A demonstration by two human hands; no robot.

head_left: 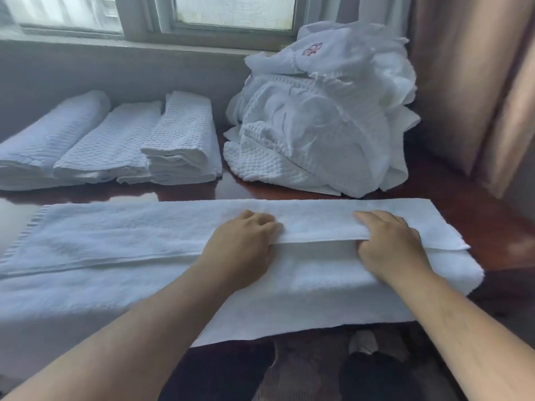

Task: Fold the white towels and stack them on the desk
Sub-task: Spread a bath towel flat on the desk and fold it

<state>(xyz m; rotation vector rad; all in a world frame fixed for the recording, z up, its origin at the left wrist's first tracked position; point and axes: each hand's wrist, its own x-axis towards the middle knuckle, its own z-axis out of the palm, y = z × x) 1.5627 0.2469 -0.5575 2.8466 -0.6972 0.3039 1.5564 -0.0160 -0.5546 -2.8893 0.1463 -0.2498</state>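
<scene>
Both hands grip the folded edge of a long white terry towel point(115, 256) spread across the near side of the dark reddish wooden desk point(477, 221): the left hand point(243, 247) near the middle, the right hand point(390, 241) further right, fingers curled over the flap. Three folded white waffle-weave towels point(115, 140) lie far left; a crumpled heap of white towels point(324, 120) sits far right, beside a brown curtain point(469, 82).

The towel point(115, 256) runs off the left edge; both thumbs hidden beneath its fold.
</scene>
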